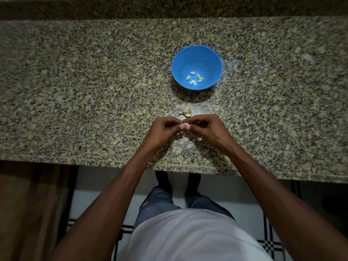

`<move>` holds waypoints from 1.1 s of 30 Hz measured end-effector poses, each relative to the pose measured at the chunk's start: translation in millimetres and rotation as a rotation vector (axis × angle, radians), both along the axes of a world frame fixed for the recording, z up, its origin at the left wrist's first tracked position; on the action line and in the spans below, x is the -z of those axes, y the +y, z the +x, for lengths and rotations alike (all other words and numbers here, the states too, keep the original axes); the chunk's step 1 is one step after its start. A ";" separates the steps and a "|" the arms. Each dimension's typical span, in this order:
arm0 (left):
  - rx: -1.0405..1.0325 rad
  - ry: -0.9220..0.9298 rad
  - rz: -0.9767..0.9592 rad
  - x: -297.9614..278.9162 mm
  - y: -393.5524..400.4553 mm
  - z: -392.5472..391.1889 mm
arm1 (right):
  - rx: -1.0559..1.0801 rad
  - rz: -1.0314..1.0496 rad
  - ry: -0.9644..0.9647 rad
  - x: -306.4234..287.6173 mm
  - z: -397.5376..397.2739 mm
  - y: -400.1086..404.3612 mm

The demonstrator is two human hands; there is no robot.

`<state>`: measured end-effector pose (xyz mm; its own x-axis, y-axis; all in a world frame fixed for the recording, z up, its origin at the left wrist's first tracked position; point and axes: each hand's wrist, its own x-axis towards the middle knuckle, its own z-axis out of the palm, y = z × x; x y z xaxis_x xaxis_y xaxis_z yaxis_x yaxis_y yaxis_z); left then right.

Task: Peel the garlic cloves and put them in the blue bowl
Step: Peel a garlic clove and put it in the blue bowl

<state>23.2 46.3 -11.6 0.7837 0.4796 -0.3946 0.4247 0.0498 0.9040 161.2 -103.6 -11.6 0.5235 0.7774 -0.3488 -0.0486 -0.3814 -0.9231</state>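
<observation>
A: Nearest?
B: Left hand (165,129) and right hand (206,128) meet over the bench (75,91), fingers (182,126) pinching a clove (186,126).
A: Beyond?
B: Garlic (186,111), then bowl (197,53) holding peeled cloves (194,78).

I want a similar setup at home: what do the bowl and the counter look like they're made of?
The blue bowl looks like plastic: uniform colour, smooth, slightly matte wall. The counter appears to be polished granite: speckled grey-tan grain with a faint sheen.
</observation>
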 end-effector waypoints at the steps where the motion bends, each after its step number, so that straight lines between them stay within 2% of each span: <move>1: 0.012 0.009 0.040 0.0 -0.2 1.7 | 0.008 -0.012 -0.048 0.0 0.5 0.6; 4: 0.050 0.042 0.134 3.7 0.5 5.0 | -0.011 -0.034 -0.227 -0.7 2.3 3.0; 6: 0.026 0.076 0.192 8.4 0.6 6.3 | -0.038 -0.051 -0.412 -2.4 2.3 3.9; 9: -0.094 0.141 0.465 18.0 7.0 7.3 | -0.122 -0.117 -0.640 -0.2 5.8 7.5; 11: -0.145 0.153 0.570 24.3 14.3 8.0 | -0.222 -0.191 -0.745 2.1 8.2 12.3; 15: 0.046 0.153 0.648 30.6 20.9 13.6 | -0.331 -0.251 -0.844 -3.9 8.5 21.7; 18: 0.082 0.159 0.643 33.7 22.3 17.4 | -0.433 -0.264 -0.956 -5.9 3.7 26.5; 24: 0.067 0.090 0.624 37.7 23.8 9.8 | -0.459 -0.297 -0.982 0.6 2.4 26.7; 33: 0.075 0.094 0.602 38.4 30.3 12.1 | -0.473 -0.328 -0.998 -2.9 -2.7 32.4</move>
<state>35.2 76.6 -50.0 0.7992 0.5844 -0.1405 0.4864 -0.4914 0.7225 158.4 -71.2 -8.7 0.3603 0.9181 -0.1652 0.8598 -0.3955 -0.3231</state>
